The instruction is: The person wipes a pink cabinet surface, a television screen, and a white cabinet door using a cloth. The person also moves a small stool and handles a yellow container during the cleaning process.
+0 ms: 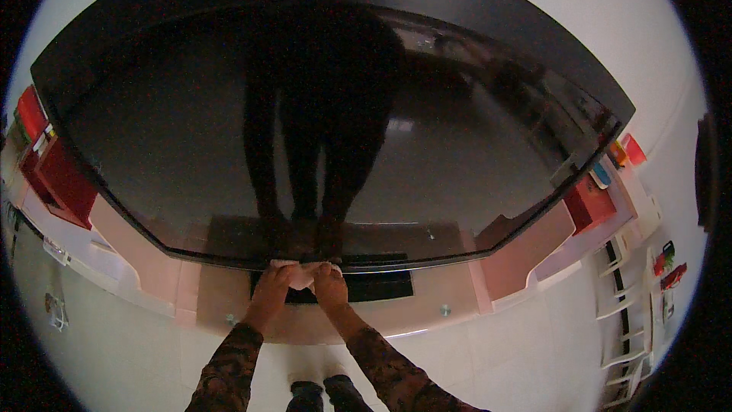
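Note:
Both my hands meet at the lower edge of a large flat-screen television (171,143), whose dark glossy screen reflects my body. A pale pink cloth (299,276) is bunched between them. My left hand (271,289) grips the cloth's left part, its fingers at the bezel. At the cloth's right end, my right hand (331,289) holds it with curled fingers. The cloth's upper edge touches, or nearly touches, the bottom bezel. Beneath the hands lies a black flat base or device (377,286) on the pinkish TV stand (394,317); the hands partly hide it.
Dark red boxes (66,183) stand on the stand's left side, with another red box (589,206) at the right. A white rack (623,320) with items is at far right. On the tiled floor (137,349) at left lies a small clear object (56,312).

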The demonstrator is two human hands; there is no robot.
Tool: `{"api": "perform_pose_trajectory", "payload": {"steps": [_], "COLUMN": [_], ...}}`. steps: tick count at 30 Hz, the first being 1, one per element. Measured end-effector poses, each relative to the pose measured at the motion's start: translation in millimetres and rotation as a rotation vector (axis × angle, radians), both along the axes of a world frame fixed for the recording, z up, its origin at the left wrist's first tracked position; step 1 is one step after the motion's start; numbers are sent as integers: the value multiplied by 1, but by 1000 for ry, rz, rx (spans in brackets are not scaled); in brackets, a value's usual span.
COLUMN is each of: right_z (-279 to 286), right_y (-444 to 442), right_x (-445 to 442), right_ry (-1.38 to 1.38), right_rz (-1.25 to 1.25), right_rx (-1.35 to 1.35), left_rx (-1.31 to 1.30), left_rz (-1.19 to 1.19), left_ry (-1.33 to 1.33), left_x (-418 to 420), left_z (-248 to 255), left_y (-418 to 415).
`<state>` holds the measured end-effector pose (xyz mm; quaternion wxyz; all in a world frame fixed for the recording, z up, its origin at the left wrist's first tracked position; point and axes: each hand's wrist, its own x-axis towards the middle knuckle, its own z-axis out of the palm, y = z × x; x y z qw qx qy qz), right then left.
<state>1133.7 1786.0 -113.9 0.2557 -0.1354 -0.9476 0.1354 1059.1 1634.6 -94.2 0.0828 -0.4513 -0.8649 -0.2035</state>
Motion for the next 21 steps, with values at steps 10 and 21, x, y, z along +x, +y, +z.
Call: {"api": "perform_pose_trajectory", "payload": {"steps": [10, 21], "right_z": [-15, -7], "right_y": [-112, -265], "right_x": [-75, -178], "right_ry": [-13, 133], "right_rz": [135, 82], "right_rx": [-43, 189], "left_rx": [-186, -80], "left_rz": [105, 123], "left_ry": [161, 94], "left_x": [-67, -150], "left_z": [-13, -6], "left_y": [-123, -260]}}
